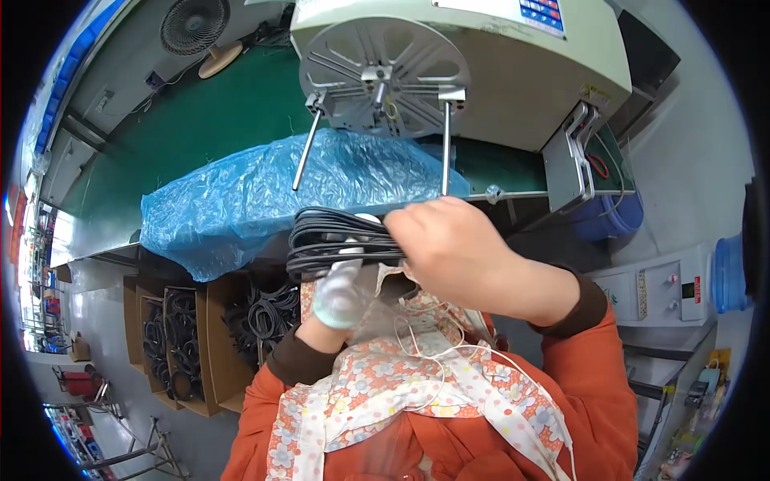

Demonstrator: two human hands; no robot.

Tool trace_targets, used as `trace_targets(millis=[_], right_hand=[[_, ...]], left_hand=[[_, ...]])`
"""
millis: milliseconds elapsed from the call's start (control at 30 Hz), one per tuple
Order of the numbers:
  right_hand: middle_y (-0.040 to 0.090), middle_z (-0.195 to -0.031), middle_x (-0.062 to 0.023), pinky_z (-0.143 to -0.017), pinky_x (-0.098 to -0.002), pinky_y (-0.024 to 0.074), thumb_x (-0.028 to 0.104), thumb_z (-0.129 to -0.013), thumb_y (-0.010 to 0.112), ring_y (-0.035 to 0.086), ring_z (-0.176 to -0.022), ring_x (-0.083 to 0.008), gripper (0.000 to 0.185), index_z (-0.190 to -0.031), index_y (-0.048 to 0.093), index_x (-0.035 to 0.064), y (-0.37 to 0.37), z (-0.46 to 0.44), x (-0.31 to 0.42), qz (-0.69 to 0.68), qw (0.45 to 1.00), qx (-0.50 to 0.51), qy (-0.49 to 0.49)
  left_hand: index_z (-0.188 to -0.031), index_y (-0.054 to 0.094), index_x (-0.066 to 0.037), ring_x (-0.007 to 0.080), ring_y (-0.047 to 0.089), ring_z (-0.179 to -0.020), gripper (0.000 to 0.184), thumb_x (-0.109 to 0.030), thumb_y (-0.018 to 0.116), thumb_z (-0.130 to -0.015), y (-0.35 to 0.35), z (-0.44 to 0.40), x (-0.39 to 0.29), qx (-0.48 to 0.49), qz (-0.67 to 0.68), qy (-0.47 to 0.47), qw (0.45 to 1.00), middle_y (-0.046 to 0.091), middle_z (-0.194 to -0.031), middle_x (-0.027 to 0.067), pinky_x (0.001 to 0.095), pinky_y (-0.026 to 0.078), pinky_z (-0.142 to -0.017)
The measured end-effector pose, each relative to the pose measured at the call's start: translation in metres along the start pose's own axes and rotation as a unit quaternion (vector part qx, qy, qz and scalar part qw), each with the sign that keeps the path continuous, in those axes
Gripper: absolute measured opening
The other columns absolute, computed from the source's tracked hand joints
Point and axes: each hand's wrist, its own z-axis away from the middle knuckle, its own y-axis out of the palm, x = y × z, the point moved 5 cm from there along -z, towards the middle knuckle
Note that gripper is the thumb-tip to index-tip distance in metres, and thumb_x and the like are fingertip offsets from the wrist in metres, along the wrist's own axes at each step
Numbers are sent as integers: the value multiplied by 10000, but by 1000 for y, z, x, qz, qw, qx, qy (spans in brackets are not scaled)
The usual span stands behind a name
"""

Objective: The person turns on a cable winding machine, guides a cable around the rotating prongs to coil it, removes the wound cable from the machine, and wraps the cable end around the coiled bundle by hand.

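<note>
A coil of black cable (pixel 337 240) is held up in front of my chest, just below the edge of the bench. My left hand (pixel 341 293), smeared by motion and with whitish coverings on its fingers, grips the coil from below and lies partly over its front. At the right end of the coil, my right hand (pixel 449 240) is closed on the cable with its knuckles up. Its fingertips are hidden behind the hand. Above the hands stands a winding machine's metal disc (pixel 381 76) with two projecting rods (pixel 447 152).
Blue plastic sheeting (pixel 241 192) hangs over the front of the green bench (pixel 224 112). Cardboard boxes (pixel 216 345) holding black cable coils stand at lower left. A fan (pixel 195 28) sits at the back left. At right are a blue bucket (pixel 613 220) and a white cabinet (pixel 658 284).
</note>
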Motion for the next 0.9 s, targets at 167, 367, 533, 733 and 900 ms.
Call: trace_targets(millis=[167,367,533,733,900], right_hand=[[527,-646,-64,-548,-304,429,73,-689,533,551,-587,-223,95,-774,492,58,-50,57,-50,-28,998,-31,40],[579,-761,-78,-578,-301,428,20,-610,601,547,-612,-245,300,-904,543,19,-84,108,-57,62,993,82,66],[574,-758,-82,-578,-293,417,15,-590,608,505,-578,-240,337,-922,551,12,-110,130,-61,33,993,68,96],[533,-697,-51,-542,-265,384,16,-697,573,455,-545,-160,217,-914,551,20,-101,140,-82,-65,991,-10,120],[531,-691,-27,-536,-235,373,35,-813,524,451,-560,-100,81,-891,544,23,-85,160,-117,-409,844,25,347]], left_hand=[[-1263,410,-39,279,442,-1174,697,-279,728,-691,54,-7,-7,57,-210,44,975,439,-1280,164,400,340,-1005],[-1265,390,-23,340,425,-1160,902,-307,839,-536,113,-27,15,57,-385,72,918,384,-1290,225,424,338,-995],[-1216,414,-6,310,482,-1060,806,-274,817,-571,150,-26,11,142,-619,155,757,429,-1213,206,393,373,-954],[-1137,453,6,223,541,-908,604,-169,748,-640,146,-43,29,141,-556,62,817,517,-1065,159,323,437,-853],[-1114,465,18,158,555,-837,476,-79,663,-692,154,-73,42,108,-450,-103,880,567,-975,120,266,464,-777]])
